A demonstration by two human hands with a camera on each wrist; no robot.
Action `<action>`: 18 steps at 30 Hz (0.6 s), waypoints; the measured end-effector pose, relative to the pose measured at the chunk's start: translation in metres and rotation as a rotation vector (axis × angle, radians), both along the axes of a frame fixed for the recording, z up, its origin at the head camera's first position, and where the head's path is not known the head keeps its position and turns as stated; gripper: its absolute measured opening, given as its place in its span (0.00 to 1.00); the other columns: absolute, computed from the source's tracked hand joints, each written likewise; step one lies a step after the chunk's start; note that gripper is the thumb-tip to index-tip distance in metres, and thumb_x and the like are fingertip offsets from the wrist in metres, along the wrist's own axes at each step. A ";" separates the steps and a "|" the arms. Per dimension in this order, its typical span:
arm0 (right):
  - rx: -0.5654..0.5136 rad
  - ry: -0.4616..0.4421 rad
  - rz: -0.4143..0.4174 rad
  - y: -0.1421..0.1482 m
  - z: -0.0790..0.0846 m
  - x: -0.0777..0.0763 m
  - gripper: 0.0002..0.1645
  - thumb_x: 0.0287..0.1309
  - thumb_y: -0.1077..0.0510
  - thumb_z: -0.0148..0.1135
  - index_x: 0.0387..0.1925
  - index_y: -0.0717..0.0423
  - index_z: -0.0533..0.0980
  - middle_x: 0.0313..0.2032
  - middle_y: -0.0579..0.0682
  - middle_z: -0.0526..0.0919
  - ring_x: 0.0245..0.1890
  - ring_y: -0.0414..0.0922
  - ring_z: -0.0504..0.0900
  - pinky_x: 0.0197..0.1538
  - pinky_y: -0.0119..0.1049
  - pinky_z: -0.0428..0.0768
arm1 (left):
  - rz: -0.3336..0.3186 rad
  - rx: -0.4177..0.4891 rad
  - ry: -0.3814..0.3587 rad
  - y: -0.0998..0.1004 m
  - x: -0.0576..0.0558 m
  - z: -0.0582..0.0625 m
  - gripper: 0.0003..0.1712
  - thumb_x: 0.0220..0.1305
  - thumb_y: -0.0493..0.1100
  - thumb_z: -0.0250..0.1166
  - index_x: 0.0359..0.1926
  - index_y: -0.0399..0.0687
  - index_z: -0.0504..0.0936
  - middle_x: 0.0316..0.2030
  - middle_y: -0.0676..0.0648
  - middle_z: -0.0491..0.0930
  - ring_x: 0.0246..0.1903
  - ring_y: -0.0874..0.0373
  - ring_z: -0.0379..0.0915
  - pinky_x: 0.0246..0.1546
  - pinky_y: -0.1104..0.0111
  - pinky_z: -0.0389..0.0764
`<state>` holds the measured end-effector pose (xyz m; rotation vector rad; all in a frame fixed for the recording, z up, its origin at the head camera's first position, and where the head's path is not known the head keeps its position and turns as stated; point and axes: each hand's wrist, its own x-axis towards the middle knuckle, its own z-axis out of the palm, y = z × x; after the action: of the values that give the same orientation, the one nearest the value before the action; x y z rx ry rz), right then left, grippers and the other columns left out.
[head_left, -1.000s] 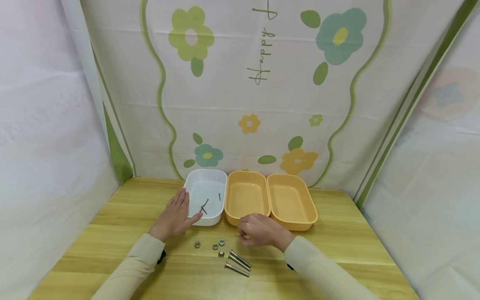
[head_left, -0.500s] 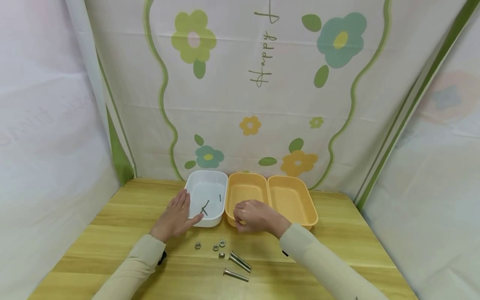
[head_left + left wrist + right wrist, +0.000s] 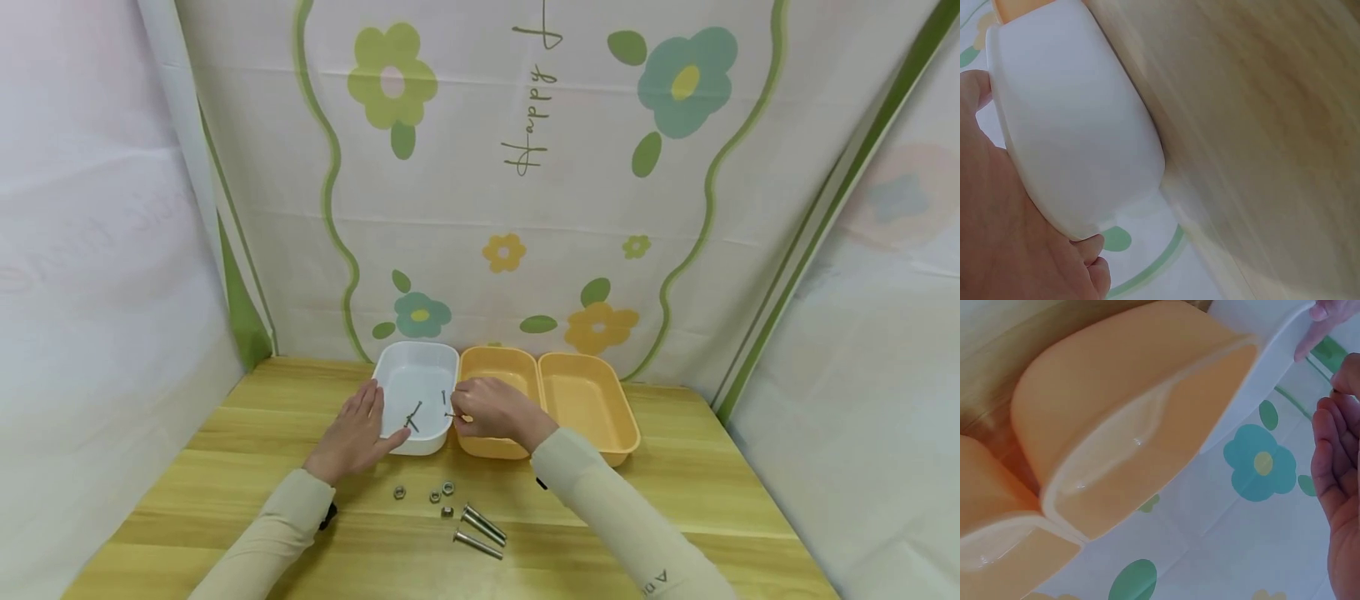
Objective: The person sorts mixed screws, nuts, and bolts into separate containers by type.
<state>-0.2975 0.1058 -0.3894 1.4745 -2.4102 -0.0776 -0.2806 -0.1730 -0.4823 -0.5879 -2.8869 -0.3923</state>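
Note:
My right hand (image 3: 495, 408) pinches a small screw (image 3: 450, 415) between thumb and fingertips, over the side where the white tray meets the middle orange tray. My left hand (image 3: 348, 433) rests against the near left corner of the white tray (image 3: 390, 354), fingers laid out along its left rim and thumb across the front rim. Inside that tray lie several small screws (image 3: 414, 415), one of them apart near the right wall. From the left wrist view, the thumb and fingers touch the rim of the white tray (image 3: 1079, 125).
Two orange trays (image 3: 468, 442) (image 3: 626, 437) stand side by side right of the white one. In front, several hex nuts (image 3: 435, 497) and three large bolts (image 3: 477, 544) lie on the wooden table (image 3: 645, 500). A flower-print cloth (image 3: 450, 192) hangs behind.
My right hand has moved up and left from the table in front of the middle orange tray to the white tray's right edge, carrying the screw. The left hand stays on the white tray.

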 end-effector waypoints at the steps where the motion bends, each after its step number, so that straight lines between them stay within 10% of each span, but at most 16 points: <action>1: 0.003 -0.005 -0.012 -0.003 0.000 -0.002 0.07 0.55 0.60 0.69 0.24 0.50 0.79 0.25 0.40 0.76 0.23 0.35 0.71 0.27 0.24 0.71 | -0.001 0.001 0.000 0.000 0.000 0.000 0.59 0.72 0.71 0.50 0.73 0.19 0.51 0.75 0.25 0.47 0.75 0.33 0.40 0.72 0.44 0.51; 18: -0.061 -0.063 -0.244 -0.039 -0.020 -0.035 0.09 0.64 0.55 0.67 0.28 0.52 0.83 0.26 0.42 0.78 0.22 0.36 0.72 0.27 0.25 0.72 | 0.002 -0.001 -0.019 0.001 0.001 0.002 0.60 0.72 0.73 0.48 0.74 0.19 0.51 0.75 0.25 0.46 0.76 0.33 0.40 0.72 0.44 0.50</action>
<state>-0.3328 0.0666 -0.4096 1.1680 -2.6079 -0.0117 -0.2796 -0.1722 -0.4801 -0.5853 -2.9061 -0.3983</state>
